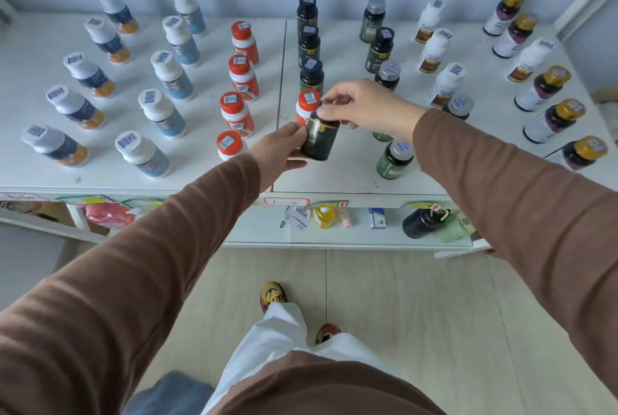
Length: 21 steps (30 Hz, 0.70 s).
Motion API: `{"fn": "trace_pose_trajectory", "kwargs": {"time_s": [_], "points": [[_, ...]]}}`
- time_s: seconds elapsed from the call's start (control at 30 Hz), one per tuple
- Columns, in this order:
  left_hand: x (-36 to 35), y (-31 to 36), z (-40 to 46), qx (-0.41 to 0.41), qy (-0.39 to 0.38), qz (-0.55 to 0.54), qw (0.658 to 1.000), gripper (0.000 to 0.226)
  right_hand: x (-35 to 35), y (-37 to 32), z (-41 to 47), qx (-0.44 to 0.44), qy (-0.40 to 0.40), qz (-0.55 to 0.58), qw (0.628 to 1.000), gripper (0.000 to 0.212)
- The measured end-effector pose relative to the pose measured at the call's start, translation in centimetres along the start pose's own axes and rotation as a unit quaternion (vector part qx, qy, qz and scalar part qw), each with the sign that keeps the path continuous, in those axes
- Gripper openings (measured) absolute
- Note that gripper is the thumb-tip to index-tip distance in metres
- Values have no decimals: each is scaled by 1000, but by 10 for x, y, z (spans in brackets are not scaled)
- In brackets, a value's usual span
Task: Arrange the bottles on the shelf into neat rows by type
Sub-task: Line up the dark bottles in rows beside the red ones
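Held bottle: a dark bottle [319, 139] with a black cap is carried just above the shelf [334, 177], near its front edge and in line with the black-capped column; it is judged to be on its way to the free front place of that row.
Right hand: the right hand [361, 110] is clamped on the cap from above with curled fingertips, a hold that suits lowering the bottle upright.
Left hand: the left hand [281, 150] is wrapped around the bottle's side and base, so that the body is steadied and the label kept facing forward.
Black row: three black-capped bottles [311, 77] are stood in a column running to the back wall, evenly spaced.
Stray bottle: one red-capped bottle [307, 107] is seen just behind the held bottle, at the front of the black column and apart from the red-capped row [239, 73]; it is judged misplaced and likely to be in the way.
Other rows: white-capped bottles with blue labels [172, 75] and gold-capped bottles [543, 88] are already set in columns by type.
Materials: the held bottle looks like smooth, glossy dark plastic, cylindrical, with a glare streak on its label; each cap is topped by a barcode sticker.
Shelf surface: it is white, flat and matt, with a seam down the middle.
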State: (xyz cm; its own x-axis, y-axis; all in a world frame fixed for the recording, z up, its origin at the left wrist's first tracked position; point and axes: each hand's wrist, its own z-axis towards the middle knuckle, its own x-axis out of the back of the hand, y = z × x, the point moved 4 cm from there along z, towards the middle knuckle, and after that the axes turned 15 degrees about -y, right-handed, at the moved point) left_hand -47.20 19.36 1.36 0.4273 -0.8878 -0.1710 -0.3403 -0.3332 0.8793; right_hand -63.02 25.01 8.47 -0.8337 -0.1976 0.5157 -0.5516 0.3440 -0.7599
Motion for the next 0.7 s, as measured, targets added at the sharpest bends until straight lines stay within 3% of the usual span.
{"fn": "trace_pose_trajectory", "kwargs": {"time_s": [0.13,0.27,0.37,0.5,0.63,0.7], "points": [[4,8,0,32,16,248,968,28,-14,-4,-3,46,23,-193,980,38],[11,24,-1,66,59,524,847,33,-35,0,2,60,-1,-242,968,39],[18,37,-2,63,49,586,807,33,-45,1,6,62,-13,-254,965,43],[30,56,-3,61,46,611,788,30,-35,4,11,32,-35,-227,973,46],[46,77,6,50,58,602,795,26,-1,-10,30,42,116,-255,959,32],[53,84,14,58,67,595,799,27,1,-10,50,28,86,-291,952,39]]}}
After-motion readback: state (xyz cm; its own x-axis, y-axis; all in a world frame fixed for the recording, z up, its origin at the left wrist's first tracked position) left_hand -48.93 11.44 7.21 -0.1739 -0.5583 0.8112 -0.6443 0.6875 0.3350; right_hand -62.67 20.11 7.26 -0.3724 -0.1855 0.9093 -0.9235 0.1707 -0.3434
